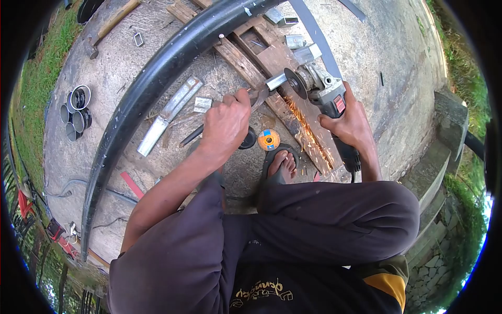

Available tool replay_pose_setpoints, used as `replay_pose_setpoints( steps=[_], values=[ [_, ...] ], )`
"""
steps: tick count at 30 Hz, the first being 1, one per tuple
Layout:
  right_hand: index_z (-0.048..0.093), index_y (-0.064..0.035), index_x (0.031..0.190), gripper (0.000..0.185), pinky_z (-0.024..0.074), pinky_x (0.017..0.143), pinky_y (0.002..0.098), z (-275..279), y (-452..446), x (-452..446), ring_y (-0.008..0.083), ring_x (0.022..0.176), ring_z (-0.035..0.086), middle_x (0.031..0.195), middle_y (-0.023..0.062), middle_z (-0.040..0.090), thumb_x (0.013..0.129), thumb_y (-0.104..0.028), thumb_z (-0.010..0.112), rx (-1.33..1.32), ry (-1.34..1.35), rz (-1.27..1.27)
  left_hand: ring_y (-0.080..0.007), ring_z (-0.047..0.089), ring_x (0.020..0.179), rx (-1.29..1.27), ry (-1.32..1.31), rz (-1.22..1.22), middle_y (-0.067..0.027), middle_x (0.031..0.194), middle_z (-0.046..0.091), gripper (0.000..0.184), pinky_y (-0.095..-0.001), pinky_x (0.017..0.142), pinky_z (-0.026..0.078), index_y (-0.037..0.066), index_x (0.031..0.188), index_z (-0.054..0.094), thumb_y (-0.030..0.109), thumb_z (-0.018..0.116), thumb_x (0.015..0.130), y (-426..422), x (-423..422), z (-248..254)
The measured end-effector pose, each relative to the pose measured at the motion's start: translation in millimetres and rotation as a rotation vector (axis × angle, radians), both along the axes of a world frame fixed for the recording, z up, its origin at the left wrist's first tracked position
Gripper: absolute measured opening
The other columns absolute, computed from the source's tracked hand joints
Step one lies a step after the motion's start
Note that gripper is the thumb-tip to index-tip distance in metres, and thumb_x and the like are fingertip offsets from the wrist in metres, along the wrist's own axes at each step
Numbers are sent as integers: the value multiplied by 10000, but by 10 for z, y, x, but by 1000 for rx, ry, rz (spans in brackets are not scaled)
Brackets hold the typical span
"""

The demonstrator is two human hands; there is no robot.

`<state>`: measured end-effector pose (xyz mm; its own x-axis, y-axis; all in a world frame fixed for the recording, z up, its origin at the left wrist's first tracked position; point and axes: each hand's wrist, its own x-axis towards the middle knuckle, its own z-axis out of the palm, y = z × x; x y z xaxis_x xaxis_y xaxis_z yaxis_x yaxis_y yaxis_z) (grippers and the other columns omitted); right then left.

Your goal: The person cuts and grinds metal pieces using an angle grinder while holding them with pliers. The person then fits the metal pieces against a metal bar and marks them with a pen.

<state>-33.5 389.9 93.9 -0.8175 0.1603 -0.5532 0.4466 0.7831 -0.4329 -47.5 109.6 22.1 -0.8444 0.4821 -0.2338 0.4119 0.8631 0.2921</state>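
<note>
My right hand [353, 123] is wrapped round an angle grinder [328, 96], whose dark disc [296, 82] meets a short piece of square metal tube [276, 81]. Orange sparks [306, 128] stream from the contact down along a wooden plank. With closed fingers my left hand [227, 123] grips what look like pliers [260, 98]. Their metal jaws reach to the tube piece, while the handles are mostly hidden in my fist. Just below, an orange and blue grinding disc [269, 139] lies beside my foot [282, 165].
A long curved black pipe [157, 73] arches across the left and top. Galvanized tube lengths [170, 116] and a small offcut [203, 104] lie on the concrete. At the upper left rests a hammer [112, 23], above several round pipe rings [79, 98]. Concrete steps [449, 123] rise at right.
</note>
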Motion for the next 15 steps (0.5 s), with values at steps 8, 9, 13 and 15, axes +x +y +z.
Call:
replay_pose_setpoints(
  steps=[8, 9, 13, 15],
  values=[
    [350, 114, 1512, 995, 574, 852, 434, 7, -19, -5, 419, 891, 748, 940, 315, 728, 676, -219, 774, 8, 27, 3, -384, 747, 684, 9, 13, 7, -222, 809, 674, 145, -438, 559, 618, 3, 990, 515, 21, 608, 880, 8, 21, -18],
    [349, 113, 1514, 996, 574, 852, 434, -2, -15, -1, 419, 890, 748, 941, 315, 728, 676, -217, 774, 20, 36, 11, -382, 747, 684, 5, 15, 8, -221, 809, 675, 146, -435, 558, 617, 4, 990, 515, 21, 610, 880, 11, 25, -23],
    [345, 111, 1519, 1001, 575, 852, 433, -2, -11, 0, 421, 891, 748, 945, 317, 729, 676, -214, 776, 15, 24, 2, -375, 746, 687, 28, 30, 7, -221, 812, 675, 150, -432, 555, 616, 13, 980, 513, 25, 620, 877, 23, 35, -16],
    [345, 111, 1520, 1003, 574, 857, 434, -1, -16, -1, 424, 898, 747, 948, 317, 729, 677, -219, 777, 14, 20, -4, -374, 746, 691, 23, 34, 4, -220, 811, 673, 152, -435, 556, 616, 17, 976, 510, 28, 624, 876, 23, 49, -37]
  ],
)
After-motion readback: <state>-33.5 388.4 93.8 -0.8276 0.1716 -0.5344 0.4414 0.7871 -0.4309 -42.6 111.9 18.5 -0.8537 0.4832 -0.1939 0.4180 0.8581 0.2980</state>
